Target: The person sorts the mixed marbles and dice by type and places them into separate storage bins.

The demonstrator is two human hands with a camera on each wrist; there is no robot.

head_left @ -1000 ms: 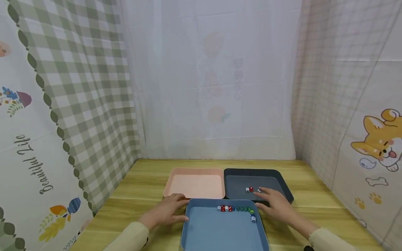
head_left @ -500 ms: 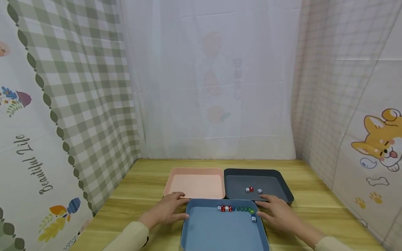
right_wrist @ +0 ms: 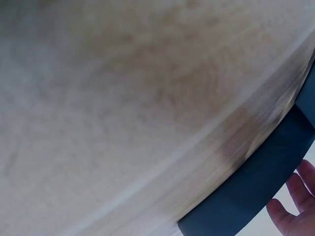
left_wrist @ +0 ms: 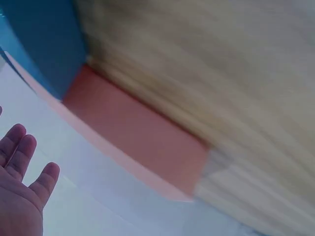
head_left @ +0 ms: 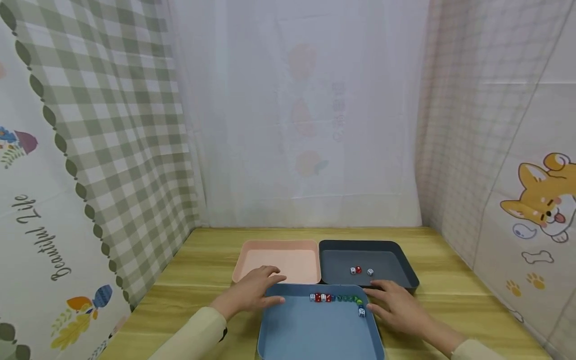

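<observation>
In the head view a blue tray (head_left: 321,330) lies nearest, with a bent row of dice (head_left: 323,298) in red, white, blue and green along its far edge. At the row's near end is a blue-and-white die (head_left: 362,312). My left hand (head_left: 252,292), fingers spread and holding nothing, is over the blue tray's far left corner. My right hand (head_left: 398,306) rests at the blue tray's right rim, fingers extended and nothing held. Several loose dice, among them a red die (head_left: 358,269) and a white die (head_left: 370,272), lie in the dark grey tray (head_left: 382,260).
A pink tray (head_left: 283,257) sits behind the blue one, left of the dark grey tray. The wood-look table (head_left: 198,260) reaches back to a white curtain (head_left: 310,125). A checked cloth (head_left: 126,125) hangs on the left and a printed one (head_left: 517,150) on the right.
My right hand has drawn back from the dark grey tray toward the blue tray's right rim, uncovering the white die. My left hand has lifted and shifted right over the blue tray's corner.
</observation>
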